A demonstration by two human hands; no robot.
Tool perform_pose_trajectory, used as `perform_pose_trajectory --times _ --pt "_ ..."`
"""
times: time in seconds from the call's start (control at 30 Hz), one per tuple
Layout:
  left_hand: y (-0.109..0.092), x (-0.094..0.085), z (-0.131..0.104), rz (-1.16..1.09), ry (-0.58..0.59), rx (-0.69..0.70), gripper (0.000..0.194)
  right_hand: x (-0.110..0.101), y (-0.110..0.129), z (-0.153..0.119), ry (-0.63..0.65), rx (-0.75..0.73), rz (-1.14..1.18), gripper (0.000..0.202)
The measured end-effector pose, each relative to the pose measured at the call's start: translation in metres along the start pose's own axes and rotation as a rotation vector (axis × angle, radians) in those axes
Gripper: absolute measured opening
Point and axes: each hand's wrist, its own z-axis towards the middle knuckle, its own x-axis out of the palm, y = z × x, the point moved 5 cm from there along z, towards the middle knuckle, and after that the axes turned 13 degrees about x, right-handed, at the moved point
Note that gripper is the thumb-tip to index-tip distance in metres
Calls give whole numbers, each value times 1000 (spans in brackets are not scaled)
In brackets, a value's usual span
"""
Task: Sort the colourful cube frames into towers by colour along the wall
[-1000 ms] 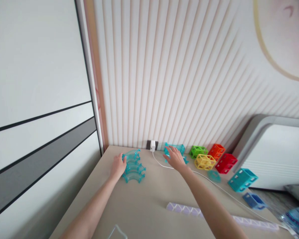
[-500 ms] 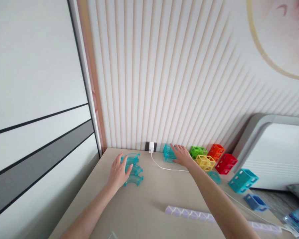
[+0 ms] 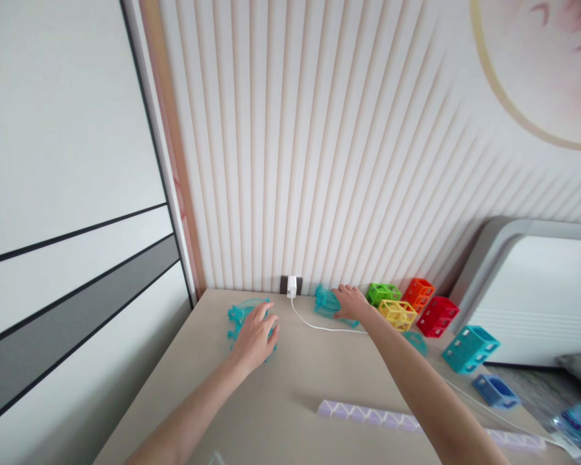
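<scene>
Strip, lilac with white zigzag lines, lies across the foreground of the bench, partly hidden by the right forearm. Left hand: fingers parted, over translucent teal curved pieces; contact cannot be told. Right hand: thumb and fingers apart, over a second teal cluster; grip cannot be told. Yellow openwork block and green openwork block stand to its right. White charger sits in a black wall socket.

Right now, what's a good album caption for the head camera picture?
Left hand over see-through teal pieces, right hand at another teal group, colourful blocks nearby.
</scene>
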Motion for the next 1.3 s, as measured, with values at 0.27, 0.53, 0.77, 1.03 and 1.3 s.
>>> perform_pose_trajectory --times 0.27,0.53,0.77,1.03,1.3 --pt "-3 -8 -9 -15 7 4 18 9 6 1 120 31 80 38" --pt "19 -19 -44 12 93 -2 30 11 6 -2 159 27 118 38" --pt "44 -3 -74 29 147 -86 44 15 10 -4 196 0 171 39" --pt "41 -7 -79 -10 178 -86 36 18 12 -5 228 -11 190 37" --pt "27 -17 -74 -138 133 -117 27 13 11 -17 236 28 283 35"
